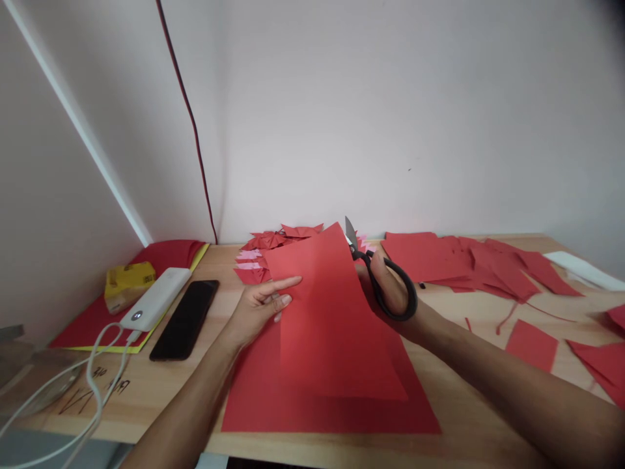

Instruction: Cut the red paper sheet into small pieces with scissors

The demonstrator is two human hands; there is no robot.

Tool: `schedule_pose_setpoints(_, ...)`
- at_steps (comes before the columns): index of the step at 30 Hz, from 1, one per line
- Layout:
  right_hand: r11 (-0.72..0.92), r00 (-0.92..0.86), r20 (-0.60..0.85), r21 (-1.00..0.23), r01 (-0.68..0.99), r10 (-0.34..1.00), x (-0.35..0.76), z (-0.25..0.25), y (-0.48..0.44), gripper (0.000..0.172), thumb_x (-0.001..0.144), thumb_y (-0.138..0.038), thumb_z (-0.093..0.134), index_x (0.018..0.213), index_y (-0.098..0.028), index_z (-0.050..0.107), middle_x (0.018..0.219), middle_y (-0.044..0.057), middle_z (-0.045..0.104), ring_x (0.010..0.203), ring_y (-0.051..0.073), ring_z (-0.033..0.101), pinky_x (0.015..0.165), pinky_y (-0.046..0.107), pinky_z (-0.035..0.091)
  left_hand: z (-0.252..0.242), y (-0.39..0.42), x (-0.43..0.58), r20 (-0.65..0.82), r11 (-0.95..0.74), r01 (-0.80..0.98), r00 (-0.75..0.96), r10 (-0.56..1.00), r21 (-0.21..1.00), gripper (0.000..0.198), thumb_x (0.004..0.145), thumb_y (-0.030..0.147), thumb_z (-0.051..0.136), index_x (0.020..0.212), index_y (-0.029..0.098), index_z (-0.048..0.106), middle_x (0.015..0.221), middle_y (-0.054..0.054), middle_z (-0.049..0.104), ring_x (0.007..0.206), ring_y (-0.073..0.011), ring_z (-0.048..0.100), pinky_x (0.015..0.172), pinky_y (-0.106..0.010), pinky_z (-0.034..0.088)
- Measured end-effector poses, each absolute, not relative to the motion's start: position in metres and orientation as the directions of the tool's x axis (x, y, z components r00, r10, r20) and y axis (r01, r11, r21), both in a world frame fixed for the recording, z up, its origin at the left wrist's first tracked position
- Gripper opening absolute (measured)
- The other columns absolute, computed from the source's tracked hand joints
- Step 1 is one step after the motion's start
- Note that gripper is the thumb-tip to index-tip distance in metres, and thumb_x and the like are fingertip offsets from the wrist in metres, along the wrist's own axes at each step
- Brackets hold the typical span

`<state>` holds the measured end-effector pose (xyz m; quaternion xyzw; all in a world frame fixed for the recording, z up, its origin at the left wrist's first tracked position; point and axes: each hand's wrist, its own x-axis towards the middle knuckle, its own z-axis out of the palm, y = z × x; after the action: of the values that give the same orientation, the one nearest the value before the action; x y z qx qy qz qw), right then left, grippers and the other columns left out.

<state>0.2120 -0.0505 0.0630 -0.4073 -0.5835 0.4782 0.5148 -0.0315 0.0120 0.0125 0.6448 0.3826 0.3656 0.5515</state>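
Red paper sheet [332, 312] stands tilted between your hands. Your left hand [256, 309] pinches its left edge; your right hand [390, 293], just behind its right edge, grips black scissors [385, 280].

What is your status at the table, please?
Left hand pinches red sheet, lifted. Right hand grips scissors, blade at sheet's top edge. Scraps lie right, apart from both.

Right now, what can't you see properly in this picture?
All in the head view:
- Scissors: the sheet held by the left hand hides most of the blades.
- Right hand: its fingers are hidden behind the sheet and the scissors' handle.
- Writing on the table: too small to read.
- White strip: cut off by the right edge.
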Motion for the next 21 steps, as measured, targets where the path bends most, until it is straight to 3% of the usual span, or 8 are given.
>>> schedule_pose_setpoints(7, 0.142, -0.163, 0.171, -0.974, -0.175, 0.972, 0.2112, 0.0576, -0.0519, 0.054, 0.097, -0.061, 0.026, 0.063, -0.024, 0.047, 0.056, 0.001, 0.048, 0.048, 0.014, 0.039, 0.046, 0.03, 0.031, 0.0126, 0.0114, -0.0317, 0.062, -0.113, 0.089, 0.448, 0.892, 0.99, 0.04, 0.08, 0.034, 0.071, 0.119, 0.025, 0.071, 0.054, 0.006, 0.038, 0.051, -0.008, 0.035, 0.053, -0.023, 0.025)
schedule_pose_setpoints(15, 0.193, -0.146, 0.216, -0.969, -0.154, 0.965, 0.2084, 0.0611, -0.0553, 0.057, 0.098, -0.059, 0.028, 0.069, -0.02, 0.058, 0.061, 0.0, 0.052, 0.054, 0.013, 0.042, 0.051, 0.028, 0.034, 0.0107, 0.012, -0.0315, 0.07, -0.123, 0.089, 0.451, 0.89, 0.988, 0.04, 0.08, 0.033, 0.07, 0.12, 0.025, 0.07, 0.054, 0.006, 0.038, 0.051, -0.0081, 0.034, 0.053, -0.023, 0.024)
schedule_pose_setpoints(21, 0.247, -0.1, 0.253, -0.966, -0.072, 0.962, 0.2091, 0.0571, -0.0527, 0.054, 0.098, -0.059, 0.028, 0.068, -0.022, 0.054, 0.067, 0.001, 0.057, 0.056, 0.014, 0.045, 0.052, 0.028, 0.035, 0.0113, 0.011, -0.0307, 0.073, -0.121, 0.08, 0.447, 0.892, 0.989, 0.041, 0.08, 0.033, 0.07, 0.119, 0.024, 0.07, 0.054, 0.007, 0.038, 0.05, -0.0069, 0.035, 0.053, -0.022, 0.025)
